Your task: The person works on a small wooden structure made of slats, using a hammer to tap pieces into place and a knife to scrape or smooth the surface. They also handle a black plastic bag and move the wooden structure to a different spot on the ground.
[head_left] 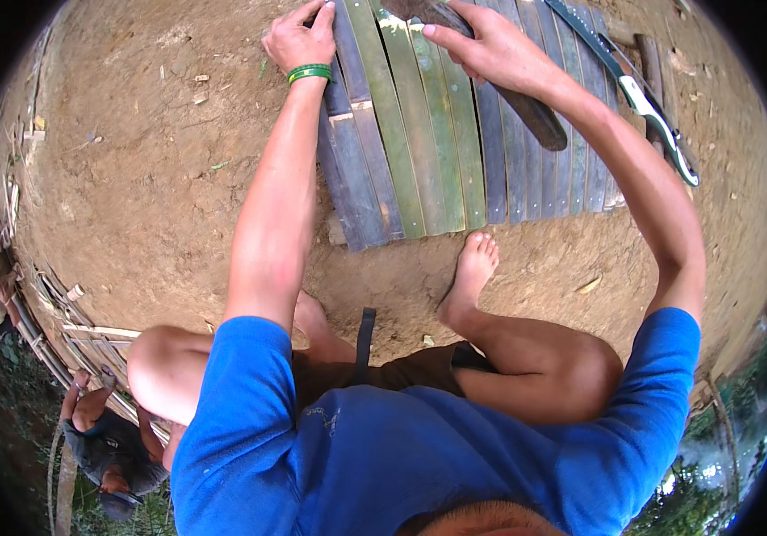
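Observation:
Side by side on the ground lies a panel of flat bamboo slats [432,143], some green and some grey-purple, with small pale dots along them. My left hand [298,37] rests at the panel's far left edge. Its thumb and fingers are pressed together; what they pinch, if anything, is too small to make out. My right hand [499,49] is closed around a hammer [531,116] with a thick dark wooden handle, held over the slats. The hammer's head is near the top edge of the picture and partly cut off.
A saw [638,94] with a dark blade and white-and-black handle lies at the panel's right edge, beside a wooden pole [651,80]. My bare foot [473,272] stands just before the panel. Bamboo poles and another person [111,447] are at the lower left.

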`<state>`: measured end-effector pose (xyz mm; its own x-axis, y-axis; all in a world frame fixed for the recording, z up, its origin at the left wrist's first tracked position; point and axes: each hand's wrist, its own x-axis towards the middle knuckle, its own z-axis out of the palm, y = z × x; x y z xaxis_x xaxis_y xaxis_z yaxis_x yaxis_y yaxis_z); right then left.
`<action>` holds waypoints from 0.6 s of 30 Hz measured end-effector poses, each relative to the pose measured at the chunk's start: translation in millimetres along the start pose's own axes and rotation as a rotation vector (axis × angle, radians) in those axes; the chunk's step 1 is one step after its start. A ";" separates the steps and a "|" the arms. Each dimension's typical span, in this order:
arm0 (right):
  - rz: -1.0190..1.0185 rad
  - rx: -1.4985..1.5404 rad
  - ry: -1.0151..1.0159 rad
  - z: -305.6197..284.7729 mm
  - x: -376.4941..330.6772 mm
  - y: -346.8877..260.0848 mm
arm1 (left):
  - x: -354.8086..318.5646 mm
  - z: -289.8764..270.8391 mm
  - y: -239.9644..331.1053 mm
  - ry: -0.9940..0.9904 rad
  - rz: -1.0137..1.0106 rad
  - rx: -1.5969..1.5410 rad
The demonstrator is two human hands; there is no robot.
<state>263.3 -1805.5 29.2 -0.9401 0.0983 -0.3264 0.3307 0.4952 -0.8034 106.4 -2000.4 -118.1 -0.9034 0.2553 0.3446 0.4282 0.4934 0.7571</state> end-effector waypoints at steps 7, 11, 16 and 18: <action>0.002 -0.140 0.150 26.5 20.2 15.1 | -4.0 1.0 -8.7 0.079 0.072 0.135; -0.165 -0.310 0.207 31.4 81.5 26.9 | -2.2 -0.5 -3.1 0.081 0.035 0.130; -0.007 -0.360 -0.138 25.2 139.9 -0.1 | -5.4 -4.9 1.9 0.072 -0.005 0.107; -0.035 -0.356 -0.157 23.4 143.8 -0.2 | -5.3 -5.0 4.5 0.072 -0.001 0.096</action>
<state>130.1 -1811.7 -29.3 -0.9170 -0.0436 -0.3964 0.2233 0.7674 -0.6010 113.0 -2003.7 -113.7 -0.9016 0.1964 0.3854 0.4247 0.5718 0.7020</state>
